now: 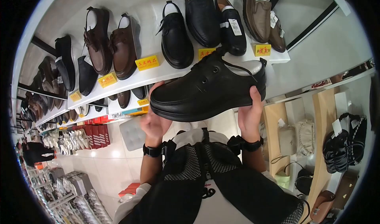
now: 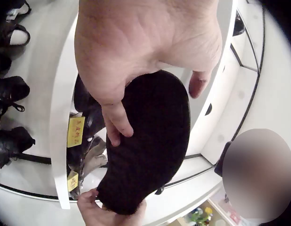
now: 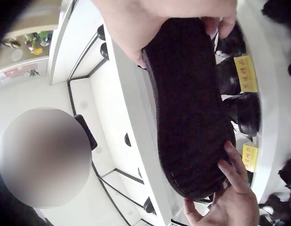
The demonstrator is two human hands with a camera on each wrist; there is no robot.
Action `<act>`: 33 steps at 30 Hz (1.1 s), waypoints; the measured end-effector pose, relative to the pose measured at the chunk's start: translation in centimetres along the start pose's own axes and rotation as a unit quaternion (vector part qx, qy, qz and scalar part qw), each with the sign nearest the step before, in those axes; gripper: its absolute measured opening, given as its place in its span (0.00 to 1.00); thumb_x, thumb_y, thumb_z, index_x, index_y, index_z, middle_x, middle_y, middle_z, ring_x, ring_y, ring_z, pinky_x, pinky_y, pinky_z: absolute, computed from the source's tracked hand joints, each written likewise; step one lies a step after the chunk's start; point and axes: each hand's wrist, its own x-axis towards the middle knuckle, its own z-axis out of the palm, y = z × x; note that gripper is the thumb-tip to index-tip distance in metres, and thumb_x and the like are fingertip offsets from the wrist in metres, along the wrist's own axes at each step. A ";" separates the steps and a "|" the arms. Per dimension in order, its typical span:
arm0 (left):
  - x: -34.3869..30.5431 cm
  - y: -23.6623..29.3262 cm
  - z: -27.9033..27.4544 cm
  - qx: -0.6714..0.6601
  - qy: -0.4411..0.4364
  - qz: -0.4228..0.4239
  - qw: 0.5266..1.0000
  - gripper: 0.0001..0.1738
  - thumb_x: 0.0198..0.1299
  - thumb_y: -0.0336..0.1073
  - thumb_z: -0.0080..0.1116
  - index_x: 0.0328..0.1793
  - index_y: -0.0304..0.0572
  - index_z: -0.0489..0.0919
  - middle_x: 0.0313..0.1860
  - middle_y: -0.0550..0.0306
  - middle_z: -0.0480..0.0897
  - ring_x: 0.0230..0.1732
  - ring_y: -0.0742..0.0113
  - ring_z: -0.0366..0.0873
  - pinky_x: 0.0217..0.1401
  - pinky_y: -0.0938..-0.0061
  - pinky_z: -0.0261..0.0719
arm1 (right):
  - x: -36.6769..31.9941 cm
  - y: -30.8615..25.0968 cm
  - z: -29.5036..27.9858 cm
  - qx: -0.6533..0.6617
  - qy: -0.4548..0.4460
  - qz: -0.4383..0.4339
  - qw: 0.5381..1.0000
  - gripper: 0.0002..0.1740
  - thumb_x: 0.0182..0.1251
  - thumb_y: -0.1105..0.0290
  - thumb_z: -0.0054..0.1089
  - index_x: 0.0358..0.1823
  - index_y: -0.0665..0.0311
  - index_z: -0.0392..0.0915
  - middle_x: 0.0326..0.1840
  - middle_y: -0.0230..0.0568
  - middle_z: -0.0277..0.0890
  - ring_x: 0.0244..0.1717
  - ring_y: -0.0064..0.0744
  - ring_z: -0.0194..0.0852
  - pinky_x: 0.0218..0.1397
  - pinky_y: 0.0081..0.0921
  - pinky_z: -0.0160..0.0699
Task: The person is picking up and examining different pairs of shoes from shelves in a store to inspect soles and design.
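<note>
Both hands hold a black leather lace-up shoe [image 1: 206, 93] up in front of the shelf, its toe to the left and its side facing the head camera. My left hand [image 1: 155, 123] grips the toe end, fingers partly hidden behind the shoe. At the heel, my right hand [image 1: 250, 115] holds on with the thumb raised along the side. Both wrist views look at the dark sole [image 2: 152, 127]. White stuffing shows in the shoe's opening, and a lace hangs across it.
Behind the shoe runs a white shelf [image 1: 93, 90] with black and brown shoes [image 1: 124, 52] and yellow signs [image 1: 147, 63]. Handbags [image 1: 344, 145] stand on shelves at the right. A grey stool [image 1: 132, 133] is on the tiled floor, and more shoe racks line the left.
</note>
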 end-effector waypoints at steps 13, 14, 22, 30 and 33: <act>-0.2 2.1 0.5 0.181 0.005 0.102 0.978 0.43 0.62 0.61 0.43 0.73 0.36 0.55 0.69 0.41 0.64 0.69 0.51 0.63 0.73 0.58 0.59 | -1.1 1.2 -0.6 0.071 -0.019 0.011 0.997 0.30 0.74 0.50 0.39 0.67 0.65 0.63 0.69 0.41 0.64 0.70 0.37 0.58 0.75 0.37 0.48; -0.5 2.7 2.5 0.219 0.020 0.081 0.972 0.46 0.54 0.64 0.53 0.71 0.40 0.57 0.68 0.38 0.63 0.69 0.49 0.63 0.72 0.59 0.60 | -0.8 1.0 -0.3 0.071 -0.018 0.010 0.997 0.30 0.74 0.50 0.39 0.67 0.65 0.63 0.69 0.41 0.64 0.70 0.37 0.58 0.75 0.37 0.48; -1.4 2.2 6.9 0.264 -0.329 -0.030 0.906 0.31 0.44 0.41 0.75 0.57 0.40 0.79 0.71 0.35 0.55 0.67 0.40 0.65 0.59 0.59 0.72 | 0.8 1.2 -0.7 0.290 -0.089 0.313 0.900 0.36 0.72 0.39 0.34 0.65 0.63 0.66 0.64 0.44 0.69 0.64 0.40 0.66 0.63 0.39 0.71; -1.0 1.8 5.4 0.323 -0.253 -0.017 0.912 0.43 0.37 0.45 0.76 0.63 0.39 0.73 0.72 0.36 0.55 0.70 0.45 0.60 0.69 0.57 0.60 | 0.9 0.1 -1.4 0.256 -0.058 0.209 0.942 0.36 0.72 0.39 0.36 0.65 0.63 0.66 0.63 0.45 0.70 0.62 0.42 0.68 0.65 0.39 0.69; -0.8 0.5 3.7 0.327 -0.122 -0.005 0.937 0.50 0.34 0.45 0.75 0.67 0.41 0.66 0.71 0.39 0.60 0.71 0.50 0.61 0.73 0.61 0.53 | 0.2 -0.5 -0.4 0.148 0.044 0.103 0.983 0.31 0.75 0.46 0.36 0.66 0.62 0.63 0.63 0.42 0.70 0.63 0.37 0.68 0.68 0.38 0.64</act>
